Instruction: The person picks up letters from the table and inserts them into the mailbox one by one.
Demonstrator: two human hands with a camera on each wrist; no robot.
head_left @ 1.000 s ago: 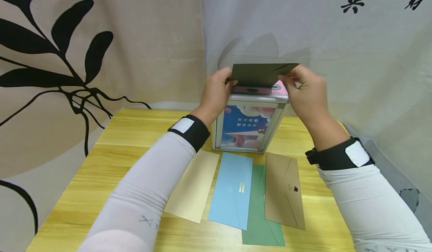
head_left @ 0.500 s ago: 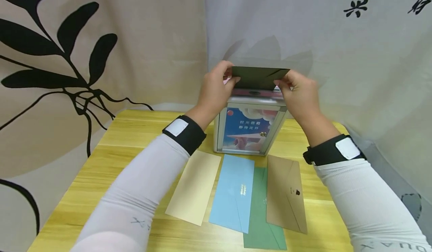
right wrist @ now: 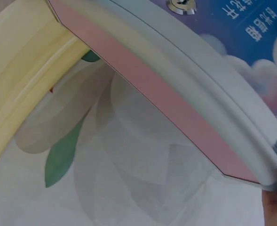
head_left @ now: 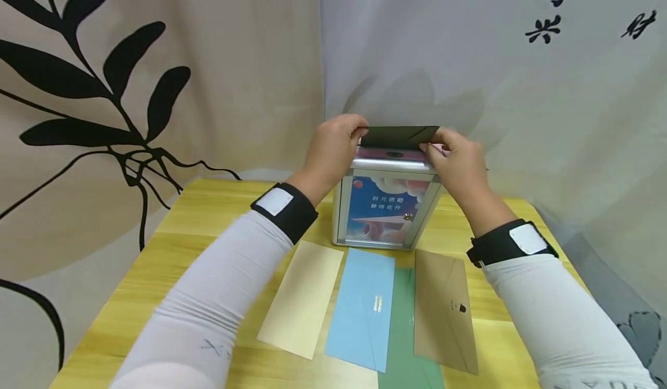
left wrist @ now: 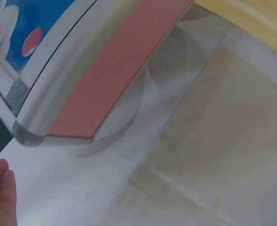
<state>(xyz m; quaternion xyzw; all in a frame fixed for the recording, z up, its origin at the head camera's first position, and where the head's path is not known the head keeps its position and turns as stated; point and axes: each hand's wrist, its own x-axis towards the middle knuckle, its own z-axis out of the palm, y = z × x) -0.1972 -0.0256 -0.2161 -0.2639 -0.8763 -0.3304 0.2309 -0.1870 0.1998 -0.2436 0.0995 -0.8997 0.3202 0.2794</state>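
dark envelope [head_left: 398, 137] at box [head_left: 387, 208] top, ends pinched between fingers of left hand [head_left: 335, 146] and right hand [head_left: 460, 158].

With the box [head_left: 385, 209], on the table [head_left: 219, 209], as clock centre: at twelve, over its top, a held envelope [head_left: 398, 137], between left hand [head_left: 333, 151] at ten and right hand [head_left: 458, 160] at two. In front, at seven, leftmost envelope [head_left: 301, 299]; nearer six, second envelope [head_left: 362, 308]; at five, rightmost envelope [head_left: 445, 314]; partly under these last two, third envelope [head_left: 403, 325]. Behind, backdrop [head_left: 250, 76].

dark envelope [head_left: 398, 138] partly behind fingers [head_left: 356, 124]
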